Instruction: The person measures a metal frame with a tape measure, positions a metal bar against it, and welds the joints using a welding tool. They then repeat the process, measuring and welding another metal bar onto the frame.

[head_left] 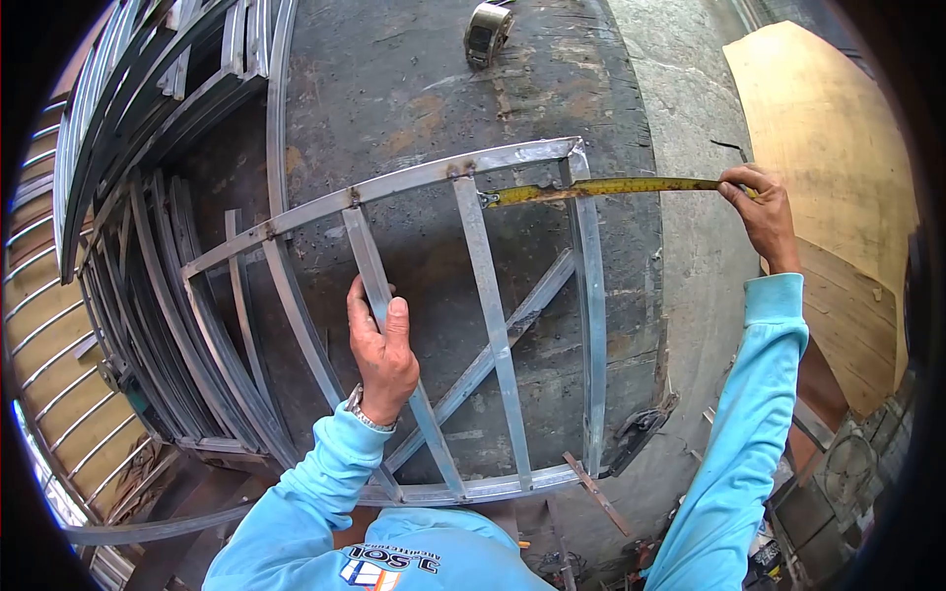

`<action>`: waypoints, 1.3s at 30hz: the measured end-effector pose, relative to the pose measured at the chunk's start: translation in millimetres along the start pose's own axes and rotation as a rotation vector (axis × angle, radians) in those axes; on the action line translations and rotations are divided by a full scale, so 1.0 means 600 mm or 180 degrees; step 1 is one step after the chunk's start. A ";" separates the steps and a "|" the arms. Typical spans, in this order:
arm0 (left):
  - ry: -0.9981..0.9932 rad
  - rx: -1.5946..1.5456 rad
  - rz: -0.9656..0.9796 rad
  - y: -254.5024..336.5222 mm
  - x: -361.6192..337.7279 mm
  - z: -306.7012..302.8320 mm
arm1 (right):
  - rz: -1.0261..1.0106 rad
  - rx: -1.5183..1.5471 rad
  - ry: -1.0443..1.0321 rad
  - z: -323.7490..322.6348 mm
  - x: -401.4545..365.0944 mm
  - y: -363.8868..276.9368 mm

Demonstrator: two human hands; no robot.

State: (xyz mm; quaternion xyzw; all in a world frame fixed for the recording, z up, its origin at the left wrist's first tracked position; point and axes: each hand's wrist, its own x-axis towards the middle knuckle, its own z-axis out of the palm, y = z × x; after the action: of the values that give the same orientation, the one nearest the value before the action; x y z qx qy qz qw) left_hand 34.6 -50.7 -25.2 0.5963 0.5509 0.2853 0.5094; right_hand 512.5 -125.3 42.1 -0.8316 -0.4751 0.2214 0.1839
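Note:
A welded metal frame (480,266) of square tubing, with several crossbars, lies in front of me. My left hand (384,345) is wrapped round one of its bars, with the thumb along the near side. In my right hand (765,212), beyond the frame's right end, the yellow tape measure (641,185) is gripped. Its blade stretches left across the frame's end bar, and the hooked tip reaches the neighbouring crossbar. A loose diagonal metal bar (463,387) shows beneath the frame.
Stacked metal frames (163,286) fill the left side. The dark worktop (394,108) carries a small round metallic object (487,35) at the far edge. Plywood sheets (818,128) lie to the right, past the concrete strip (685,118). A thin rusty bar (597,495) sticks out near the frame's lower right corner.

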 end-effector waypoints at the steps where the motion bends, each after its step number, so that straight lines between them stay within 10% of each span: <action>1: 0.0000 0.0005 -0.0002 -0.002 0.000 -0.001 | 0.0016 -0.0002 0.0010 0.000 0.000 0.003; 16: 0.0112 0.0111 0.0195 -0.008 0.000 0.003 | -0.0418 0.0015 0.0388 0.012 -0.015 0.032; 18: 0.0162 0.0124 0.0259 0.001 0.000 0.005 | 0.0489 0.1166 0.0659 0.006 -0.025 0.053; 23: 0.0198 0.0152 0.0196 -0.014 0.002 0.005 | 0.1989 0.2461 -0.0386 0.019 -0.103 -0.101; 32: -0.0043 0.0049 -0.0213 0.008 0.008 0.006 | 0.2028 0.1686 -0.0334 0.100 -0.173 -0.183; 39: 0.0677 0.0794 0.0772 -0.052 0.028 0.015 | 0.1468 0.1652 -0.0095 0.076 -0.331 -0.305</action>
State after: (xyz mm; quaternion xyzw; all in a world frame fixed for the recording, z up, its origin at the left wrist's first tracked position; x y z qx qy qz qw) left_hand 34.9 -41.1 -60.7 0.6832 0.5568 0.3355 0.3325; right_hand 268.5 -205.7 136.7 -0.8392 -0.2051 0.3826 0.3274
